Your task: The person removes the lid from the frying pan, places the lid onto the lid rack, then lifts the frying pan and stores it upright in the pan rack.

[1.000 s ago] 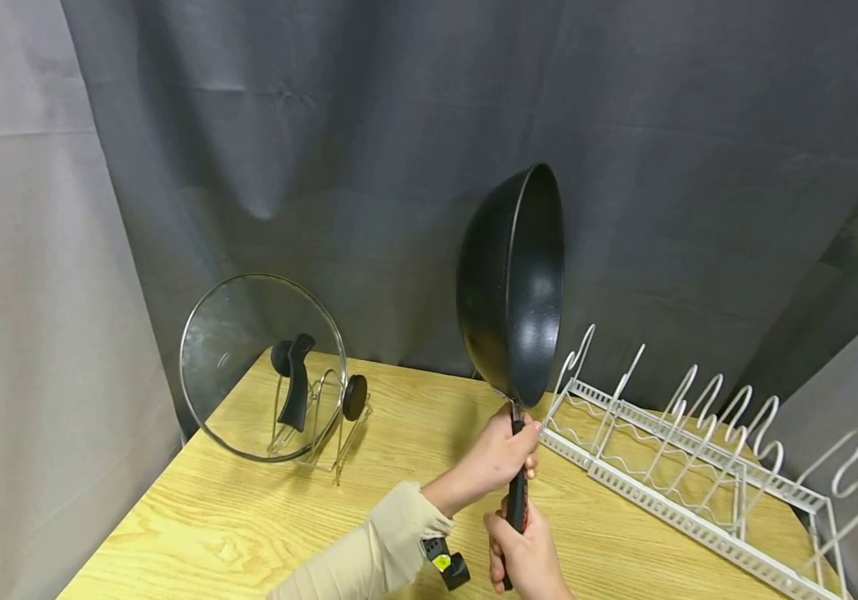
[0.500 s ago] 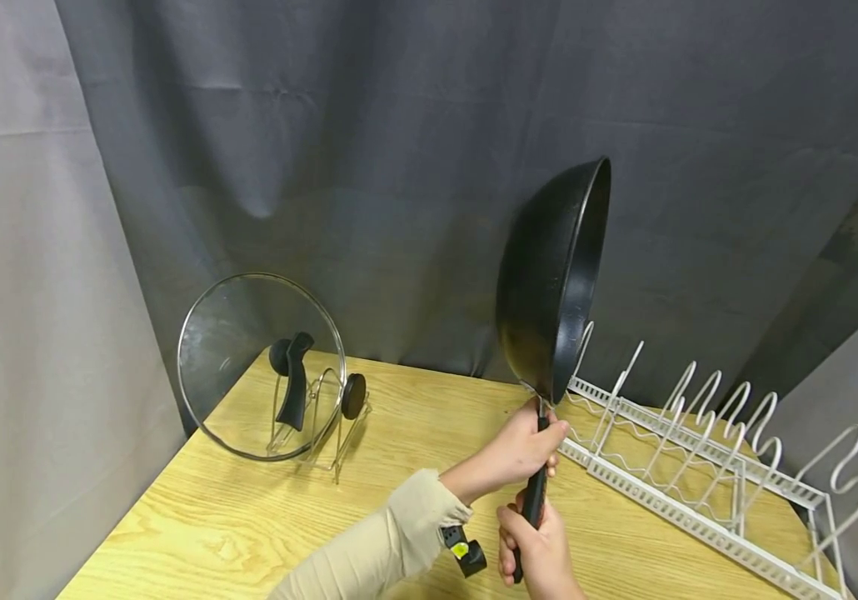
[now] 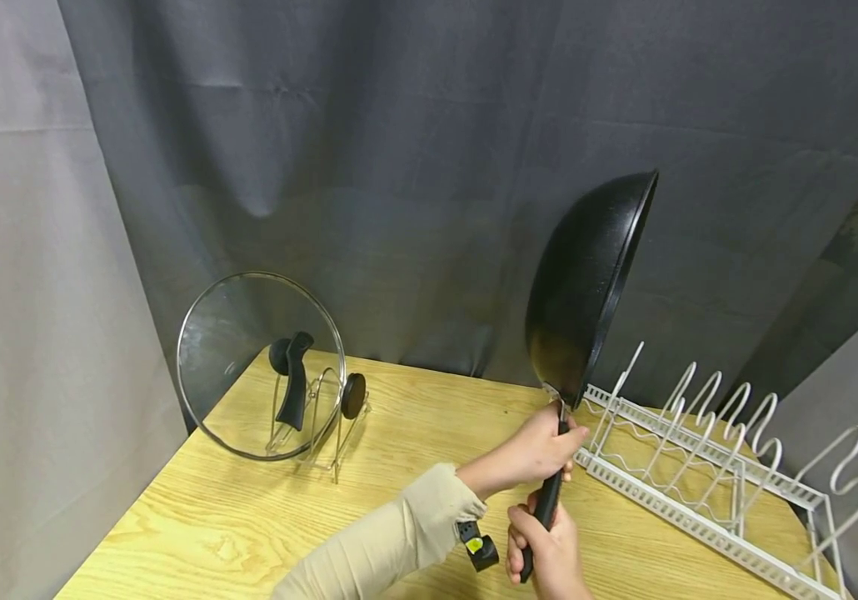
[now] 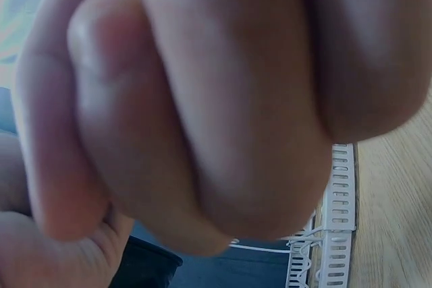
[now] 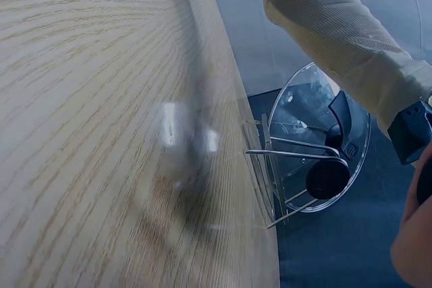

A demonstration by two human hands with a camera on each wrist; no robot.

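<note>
A deep black wok (image 3: 579, 283) is held up on its side above the table, its handle (image 3: 547, 498) pointing down toward me and its opening turned to the right. My left hand (image 3: 545, 446) grips the handle close to the bowl. Lower down, my right hand (image 3: 545, 546) grips the handle's end. The wok overlaps the left end of a white wire rack (image 3: 669, 500) in the head view. Curled left fingers (image 4: 236, 112) fill most of the left wrist view. Only an edge of my right hand (image 5: 413, 234) shows in the right wrist view.
At the left, a glass lid (image 3: 234, 375) with a black handle stands upright in a small wire holder (image 3: 337, 454). The wooden table (image 3: 197, 517) runs back to a dark grey curtain (image 3: 399, 208). Several upright prongs (image 3: 736, 417) rise from the white rack.
Both hands have carried the wok to the right, toward the white rack. Its top has tilted further right, so its inside no longer shows. The lid and rack have stayed put.
</note>
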